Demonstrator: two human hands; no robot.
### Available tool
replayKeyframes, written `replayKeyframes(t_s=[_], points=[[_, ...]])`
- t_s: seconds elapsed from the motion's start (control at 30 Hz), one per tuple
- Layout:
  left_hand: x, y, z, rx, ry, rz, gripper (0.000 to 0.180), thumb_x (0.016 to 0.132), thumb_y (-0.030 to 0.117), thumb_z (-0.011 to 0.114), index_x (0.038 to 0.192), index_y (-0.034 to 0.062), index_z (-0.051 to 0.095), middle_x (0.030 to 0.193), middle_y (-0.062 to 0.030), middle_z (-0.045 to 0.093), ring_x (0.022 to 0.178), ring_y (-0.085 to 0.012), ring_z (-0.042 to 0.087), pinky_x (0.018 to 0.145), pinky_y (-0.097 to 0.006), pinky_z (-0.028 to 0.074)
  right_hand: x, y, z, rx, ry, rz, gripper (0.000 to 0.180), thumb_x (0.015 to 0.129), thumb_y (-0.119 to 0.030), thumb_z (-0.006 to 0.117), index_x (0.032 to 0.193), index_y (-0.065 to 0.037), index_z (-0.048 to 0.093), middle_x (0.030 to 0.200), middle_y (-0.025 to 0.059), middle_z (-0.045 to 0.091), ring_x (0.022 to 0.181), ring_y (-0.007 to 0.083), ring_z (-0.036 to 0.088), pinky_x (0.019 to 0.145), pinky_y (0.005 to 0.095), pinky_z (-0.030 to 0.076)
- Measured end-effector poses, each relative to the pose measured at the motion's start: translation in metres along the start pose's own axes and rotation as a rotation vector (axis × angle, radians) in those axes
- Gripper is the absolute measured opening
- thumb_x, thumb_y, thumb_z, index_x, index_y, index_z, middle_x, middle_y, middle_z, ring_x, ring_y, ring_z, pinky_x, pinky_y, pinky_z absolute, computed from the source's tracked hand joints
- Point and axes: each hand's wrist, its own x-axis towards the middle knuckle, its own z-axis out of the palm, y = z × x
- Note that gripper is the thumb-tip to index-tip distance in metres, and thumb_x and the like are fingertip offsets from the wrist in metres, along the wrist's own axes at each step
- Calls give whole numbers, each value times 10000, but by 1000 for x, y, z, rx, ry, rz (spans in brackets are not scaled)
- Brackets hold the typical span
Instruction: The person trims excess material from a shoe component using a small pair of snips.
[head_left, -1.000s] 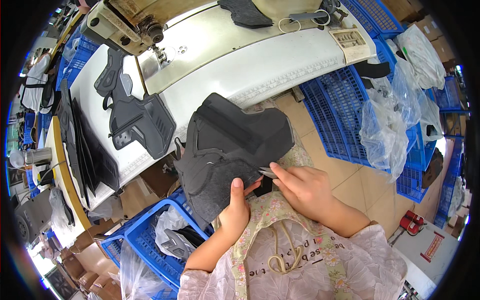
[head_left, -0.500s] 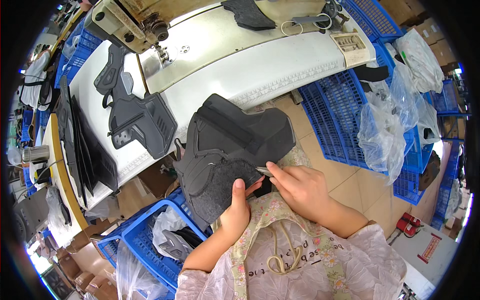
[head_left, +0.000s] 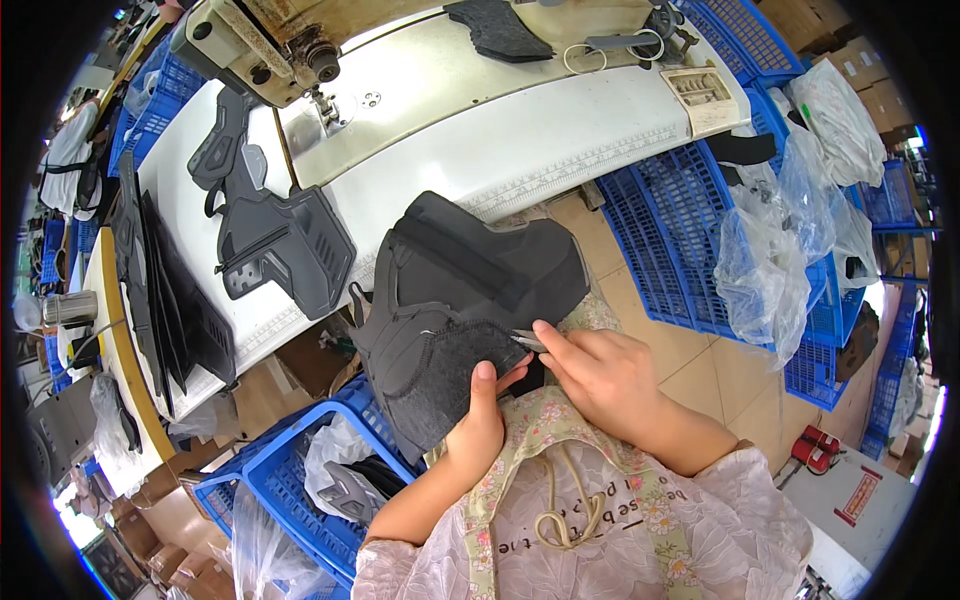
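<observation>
a sewing workshop: industrial sewing machine (head_left: pixel 262 42), blue crates (head_left: pixel 668 232), stacked cut panels (head_left: pixel 160 290).

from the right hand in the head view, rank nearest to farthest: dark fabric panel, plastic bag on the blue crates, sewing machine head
1. dark fabric panel, touching the right hand, just left of it.
2. plastic bag, to the right on the blue crates.
3. sewing machine head, far upper left.
</observation>
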Motion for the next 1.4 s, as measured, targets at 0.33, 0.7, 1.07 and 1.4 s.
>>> replayKeyframes(t_s=[0.33, 0.7, 1.07, 1.4], points=[[0, -3, 1, 7, 11, 22, 437, 973, 310, 442, 1249, -28, 466, 1181, -162, 576, 1058, -270, 589, 895, -363, 473, -2, 2, 3, 24, -3, -2, 419, 730, -109, 686, 1139, -57, 617, 697, 29, 559, 587, 181, 562, 503, 300, 461], [0, 0, 0, 51, -54, 8, 434, 975, 327, 438, 1238, -16, 478, 1172, -144, 579, 1047, -249, 590, 897, -367, 472, 2, 3, 1, 20, -59, 8, 427, 757, -151, 688, 1169, -75, 605, 662, 26, 520, 569, 190, 544, 493, 310, 448], [1, 2, 2, -7, -40, 62, 324, 981, 161, 430, 1227, -47, 469, 1193, -149, 541, 1050, -236, 571, 895, -372, 512, 10, 1, -2, 126, -77, 141, 341, 776, -159, 677, 1108, -88, 646, 636, 27, 529, 538, 196, 544, 478, 327, 446], [-3, -8, -4, -50, -10, 91, 320, 969, 166, 467, 1213, -40, 458, 1168, -162, 543, 1011, -249, 587, 842, -366, 537, 5, 2, 7, 161, -57, 88, 307, 772, -159, 685, 1071, -95, 662, 621, 20, 557, 541, 195, 558, 478, 327, 449]])
